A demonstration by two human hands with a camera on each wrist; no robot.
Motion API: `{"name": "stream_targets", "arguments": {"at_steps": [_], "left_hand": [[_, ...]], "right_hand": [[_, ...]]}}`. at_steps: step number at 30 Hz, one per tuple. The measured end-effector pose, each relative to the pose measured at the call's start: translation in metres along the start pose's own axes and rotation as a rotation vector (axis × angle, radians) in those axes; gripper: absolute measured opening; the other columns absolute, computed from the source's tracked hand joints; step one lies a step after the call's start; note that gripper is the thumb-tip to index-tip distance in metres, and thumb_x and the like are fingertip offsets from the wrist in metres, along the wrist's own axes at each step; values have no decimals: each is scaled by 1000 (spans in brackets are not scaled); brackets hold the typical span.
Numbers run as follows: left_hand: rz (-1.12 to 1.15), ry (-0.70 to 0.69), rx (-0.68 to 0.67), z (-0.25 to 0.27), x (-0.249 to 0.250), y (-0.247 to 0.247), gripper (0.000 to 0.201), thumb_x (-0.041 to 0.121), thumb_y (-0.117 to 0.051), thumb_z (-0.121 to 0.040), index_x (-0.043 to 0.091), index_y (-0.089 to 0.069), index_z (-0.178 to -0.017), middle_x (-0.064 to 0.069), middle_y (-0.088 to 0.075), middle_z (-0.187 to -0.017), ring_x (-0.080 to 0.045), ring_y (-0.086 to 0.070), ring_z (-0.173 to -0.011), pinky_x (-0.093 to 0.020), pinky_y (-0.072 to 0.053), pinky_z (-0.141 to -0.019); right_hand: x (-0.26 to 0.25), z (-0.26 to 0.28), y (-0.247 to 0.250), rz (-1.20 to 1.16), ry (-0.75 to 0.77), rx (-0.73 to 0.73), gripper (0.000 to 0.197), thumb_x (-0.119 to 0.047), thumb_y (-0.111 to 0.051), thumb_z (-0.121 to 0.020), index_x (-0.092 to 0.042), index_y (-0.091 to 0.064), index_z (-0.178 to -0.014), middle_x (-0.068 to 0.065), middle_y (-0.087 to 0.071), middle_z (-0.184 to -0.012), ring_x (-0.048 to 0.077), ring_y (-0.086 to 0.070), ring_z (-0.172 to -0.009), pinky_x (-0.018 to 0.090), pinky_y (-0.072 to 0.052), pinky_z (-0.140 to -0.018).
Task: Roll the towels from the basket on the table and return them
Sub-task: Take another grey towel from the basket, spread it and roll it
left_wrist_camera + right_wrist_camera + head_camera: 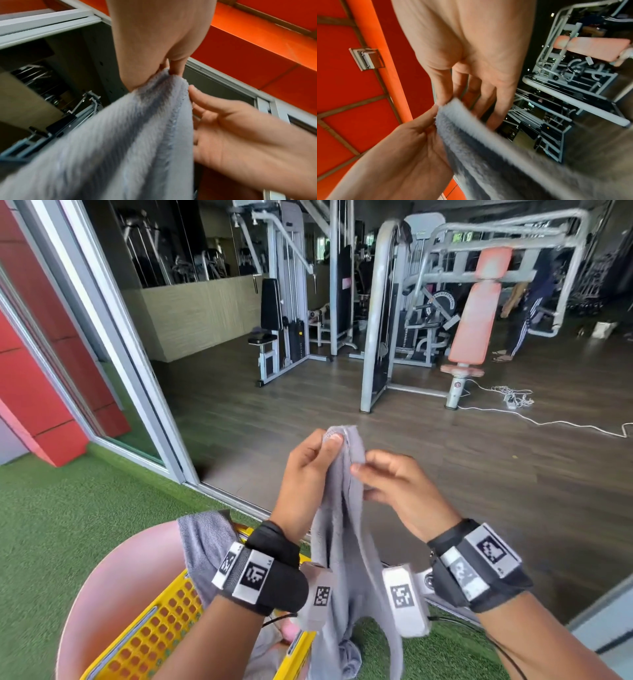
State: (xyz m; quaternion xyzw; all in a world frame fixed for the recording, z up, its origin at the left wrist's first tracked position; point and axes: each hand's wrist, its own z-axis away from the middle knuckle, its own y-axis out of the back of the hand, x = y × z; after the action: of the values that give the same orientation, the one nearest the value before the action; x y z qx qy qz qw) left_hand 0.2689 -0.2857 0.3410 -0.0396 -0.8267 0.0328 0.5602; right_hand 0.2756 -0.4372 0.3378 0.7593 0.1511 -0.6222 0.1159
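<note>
A grey towel [342, 542] hangs lengthwise in front of me, its lower end bunched beside the yellow basket [164, 621]. My left hand [334, 440] pinches its top corner between thumb and fingers; the left wrist view shows the same pinch on the towel [137, 135]. My right hand [363, 474] is beside the towel's right edge with relaxed, spread fingers, its fingertips [191, 88] just touching the hem. Seen from the right wrist, the towel [479, 142] crosses in front of those fingers. A second grey towel [202, 542] drapes over the basket's far rim.
The basket sits on a round pink table [113, 577] at lower left, on green artificial turf [51, 525]. A sliding door frame [137, 392] opens onto a gym floor with weight machines [394, 313], a white cable [534, 419] and a person [527, 313] far right.
</note>
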Motion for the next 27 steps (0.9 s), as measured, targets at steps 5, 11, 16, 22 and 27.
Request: {"name": "stream_targets", "arguments": {"at_steps": [5, 11, 16, 22, 27], "left_hand": [[-27, 12, -46, 7, 5, -3, 28, 19, -47, -100, -5, -60, -106, -15, -67, -95, -18, -59, -89, -32, -48, -79], [-62, -87, 106, -2, 13, 3, 35, 18, -50, -100, 12, -47, -65, 6, -37, -61, -8, -32, -60, -23, -29, -54], [-285, -174, 394, -33, 35, 21, 40, 20, -48, -99, 20, -30, -63, 10, -27, -62, -7, -24, -58, -25, -26, -56], [-351, 112, 42, -13, 19, 8, 46, 56, -50, -90, 13, -57, -79, 13, -55, -74, -4, -48, -70, -29, -43, -71], [-120, 105, -67, -5, 8, 1, 30, 30, -58, -93, 1, -65, -87, -12, -59, -89, -19, -56, -84, -45, -45, -81]], "right_hand": [[-18, -12, 1, 204, 186, 16, 12, -14, -58, -95, -3, -62, -94, 21, -63, -85, 16, -53, -79, 31, -41, -73], [-23, -19, -1, 346, 182, 0, 17, -21, -63, -92, -4, -66, -90, 26, -62, -82, 13, -49, -74, 30, -37, -70], [15, -7, -8, 341, 134, 85, 22, -19, -57, -96, -1, -62, -85, -2, -47, -74, 7, -42, -71, 29, -33, -66], [-13, -14, -3, 260, 281, 143, 8, -10, -54, -97, -6, -62, -98, -1, -64, -89, 3, -58, -84, 17, -44, -80], [-16, -17, 1, 255, 276, 119, 9, -9, -55, -96, -8, -59, -87, -7, -56, -74, 2, -50, -72, 16, -41, -68]]}}
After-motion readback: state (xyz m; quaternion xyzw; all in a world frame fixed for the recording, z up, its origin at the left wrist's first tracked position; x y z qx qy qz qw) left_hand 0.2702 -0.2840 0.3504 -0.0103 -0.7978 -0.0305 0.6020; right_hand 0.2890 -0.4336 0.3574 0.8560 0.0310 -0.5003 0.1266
